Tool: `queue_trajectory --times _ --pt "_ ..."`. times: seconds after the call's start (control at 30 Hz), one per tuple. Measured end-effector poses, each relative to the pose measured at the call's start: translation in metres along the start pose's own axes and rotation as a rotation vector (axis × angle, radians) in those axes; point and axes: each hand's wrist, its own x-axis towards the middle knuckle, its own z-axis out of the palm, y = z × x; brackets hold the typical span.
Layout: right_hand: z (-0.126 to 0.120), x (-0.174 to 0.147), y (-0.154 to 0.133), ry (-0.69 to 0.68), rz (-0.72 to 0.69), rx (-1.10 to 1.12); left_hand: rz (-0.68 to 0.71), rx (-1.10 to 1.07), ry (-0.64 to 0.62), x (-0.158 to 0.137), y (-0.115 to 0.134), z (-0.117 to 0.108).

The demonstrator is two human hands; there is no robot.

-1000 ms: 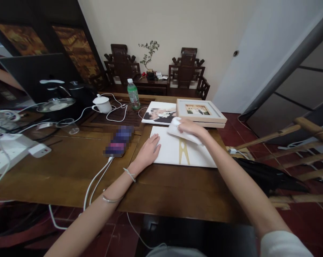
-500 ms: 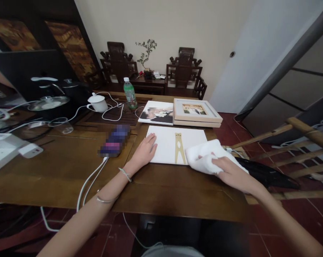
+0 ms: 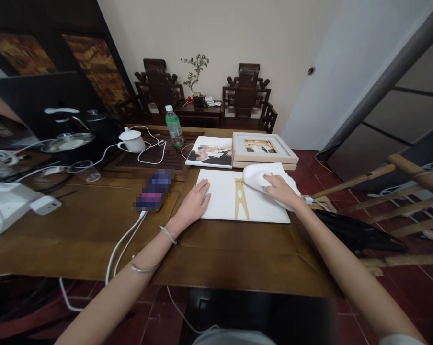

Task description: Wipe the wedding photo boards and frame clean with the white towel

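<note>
A white panel (image 3: pixel 220 201) lies flat on the wooden table, with a gold A-shaped piece (image 3: pixel 241 201), like a picture-stand leg, down its middle. Resting flat on the panel's left edge is my left hand (image 3: pixel 195 201), fingers stretched out. My right hand (image 3: pixel 279 188) grips a bunched white cloth (image 3: pixel 256 176) and presses it over the panel's upper right part, hiding that corner. Just behind the panel are a photo panel (image 3: pixel 216 154) and a pale wooden picture frame (image 3: pixel 265 160).
A phone (image 3: pixel 153 190) with a white cable lies left of my left hand. Farther back stand a green-labelled bottle (image 3: pixel 174 127) and a lidded white cup (image 3: pixel 131 142). A plastic cup (image 3: pixel 85 171), a pot (image 3: pixel 71 146) and a power strip (image 3: pixel 8 206) occupy the left side.
My right hand has moved the cloth from the panel's lower right side up to its far right side. The lower right corner now shows. My left hand has stayed in place.
</note>
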Motion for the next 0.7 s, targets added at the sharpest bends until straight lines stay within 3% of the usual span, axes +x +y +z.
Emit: queue_trajectory --times 0.13,0.27,0.4,0.57,0.7 --pt "0.007 -0.004 -0.010 0.006 -0.039 -0.046 -0.023 -0.001 0.020 -0.002 0.000 0.002" --pt "0.005 -0.048 -0.016 -0.053 -0.084 -0.061 -0.175 0.086 0.117 -0.005 0.001 0.004" --pt "0.006 -0.092 -0.008 -0.017 -0.075 -0.004 -0.229 0.039 0.117 -0.003 0.005 0.000" --pt "0.019 -0.104 0.003 0.025 -0.099 0.081 -0.390 -0.228 0.188 0.001 0.010 -0.013" --pt "0.026 -0.101 0.004 0.061 -0.121 0.085 -0.485 -0.668 0.291 0.002 0.009 -0.021"
